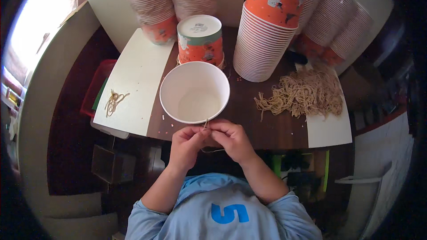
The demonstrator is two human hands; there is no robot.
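A thin pale string (206,125) is pinched between both hands at the near edge of the dark table (267,126), just at the near rim of a white paper bucket (195,91) that stands open side up; a loop of the same string hangs below the hands. The left hand (187,142) has its fingertips closed together on the string, and the right hand (232,138) is likewise closed on it, the two hands touching each other in front of the person's light blue shirt. Just beyond the white bucket stands an upturned orange bucket (200,39) with printed animals, bottom up. To its right rises a tall stack of nested buckets (263,35), orange on the top one, and more stacks lean at the far side and far right. On the right of the table lies a heap of pale strings (302,92), partly on a white sheet (329,131). On the left a white board (135,78) carries a small bundle of strings (114,101), well apart from the hands. A red tray (94,86) shows beyond the board's left edge.
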